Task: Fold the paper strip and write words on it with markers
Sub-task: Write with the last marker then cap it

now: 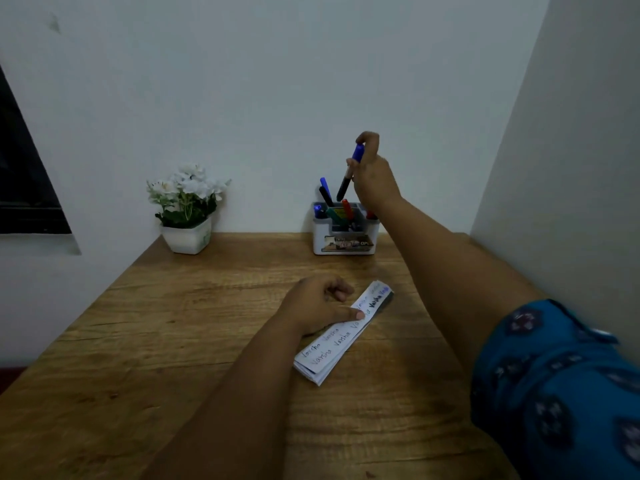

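Nearest: a blue patterned sleeve (554, 393) on the right arm, low at the right edge. The wooden table (156, 341) runs from the near edge back to the wall.

Left hand (318, 306) rests on the table, thumb pressed flat on the folded paper strip (337, 344), other fingers loosely curled beside it, holding nothing. The strip lies diagonally under and to the right of that thumb, layered at its near end, its far end pointing toward the holder. Repeated handwritten words cover its top face in blue and black ink.

Farther back, right hand (372, 174) is raised above the table, fingers pinching a blue-capped marker (350, 171), cap up, dark barrel angled down. Directly below that grip stands the white marker holder (344, 237) with blue, red and green markers inside. Well to the left of it, by the wall, a white flower pot (187, 209).
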